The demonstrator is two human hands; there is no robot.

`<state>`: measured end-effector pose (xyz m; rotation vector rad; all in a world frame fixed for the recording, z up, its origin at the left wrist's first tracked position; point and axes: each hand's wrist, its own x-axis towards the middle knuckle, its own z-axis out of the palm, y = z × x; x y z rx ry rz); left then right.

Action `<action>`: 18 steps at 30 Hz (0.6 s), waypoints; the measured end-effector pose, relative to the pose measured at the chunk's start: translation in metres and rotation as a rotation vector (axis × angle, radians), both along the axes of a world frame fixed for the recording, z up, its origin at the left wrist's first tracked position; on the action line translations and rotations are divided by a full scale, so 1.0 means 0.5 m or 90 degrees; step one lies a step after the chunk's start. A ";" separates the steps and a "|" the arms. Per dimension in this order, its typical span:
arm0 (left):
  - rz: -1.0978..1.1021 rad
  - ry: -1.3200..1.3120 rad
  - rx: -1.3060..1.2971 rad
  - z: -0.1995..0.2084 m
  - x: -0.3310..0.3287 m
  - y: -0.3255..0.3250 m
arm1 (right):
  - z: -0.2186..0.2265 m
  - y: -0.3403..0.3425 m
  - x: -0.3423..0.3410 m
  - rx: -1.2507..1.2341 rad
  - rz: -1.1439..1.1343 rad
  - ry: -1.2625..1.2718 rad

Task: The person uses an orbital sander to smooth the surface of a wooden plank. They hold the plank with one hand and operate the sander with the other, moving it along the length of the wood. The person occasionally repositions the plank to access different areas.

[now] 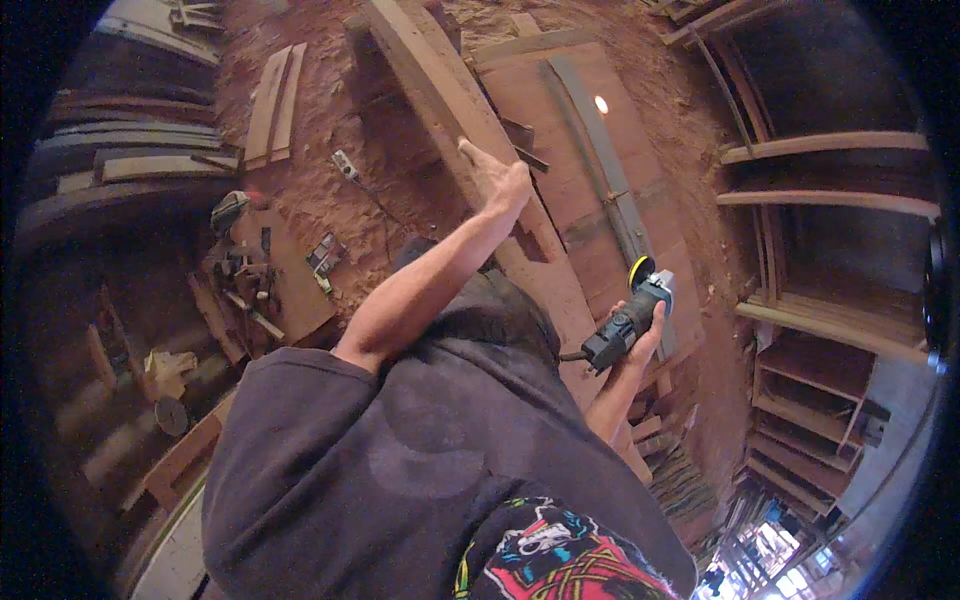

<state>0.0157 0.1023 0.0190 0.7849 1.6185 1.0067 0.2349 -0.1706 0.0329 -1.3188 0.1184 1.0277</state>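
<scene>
My left hand (494, 182) lies on top of a long, thick wooden beam (430, 75), its fingers stretched toward the beam's far left edge. A rectangular notch (537, 243) is cut into the beam, nearer to me than that hand. In my right hand (652, 335) is a dark angle grinder (624, 325) with a silver head and a yellow disc (641, 268). My right hand grips it round the body, to the right of the beam and apart from it. Whether the disc turns, I cannot tell.
Right of the beam lies a wide board (640, 150) with a narrow grey plank (590, 130) on it. A power strip (344, 164) with a cord rests on the sawdust-covered floor at left. Tools (245, 280) and stacked planks (140, 150) lie farther left; wooden shelves (810, 400) stand right.
</scene>
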 end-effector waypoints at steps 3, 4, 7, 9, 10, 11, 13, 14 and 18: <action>-0.009 0.271 0.053 -0.085 0.017 -0.013 | 0.004 -0.006 0.014 0.003 0.052 0.008; -0.029 0.278 0.040 -0.102 0.014 -0.010 | 0.010 -0.003 0.015 0.006 0.068 0.010; -0.050 0.331 -0.001 -0.099 0.051 0.012 | 0.005 -0.014 0.036 -0.067 0.061 -0.013; -0.040 0.379 -0.003 -0.090 0.073 0.023 | 0.000 -0.022 0.053 -0.069 0.090 -0.002; -0.040 0.401 -0.012 -0.100 0.082 0.033 | -0.002 -0.022 0.061 -0.068 0.107 0.001; -0.041 0.423 -0.022 -0.110 0.090 0.043 | -0.004 -0.021 0.068 -0.067 0.121 0.007; -0.063 0.447 -0.046 -0.119 0.114 0.067 | -0.004 -0.018 0.075 -0.060 0.138 0.019; -0.076 0.458 -0.056 -0.122 0.122 0.078 | -0.015 -0.027 0.085 -0.057 0.135 0.012; -0.118 0.526 -0.074 -0.185 0.113 0.118 | -0.036 -0.035 0.102 -0.089 0.129 0.000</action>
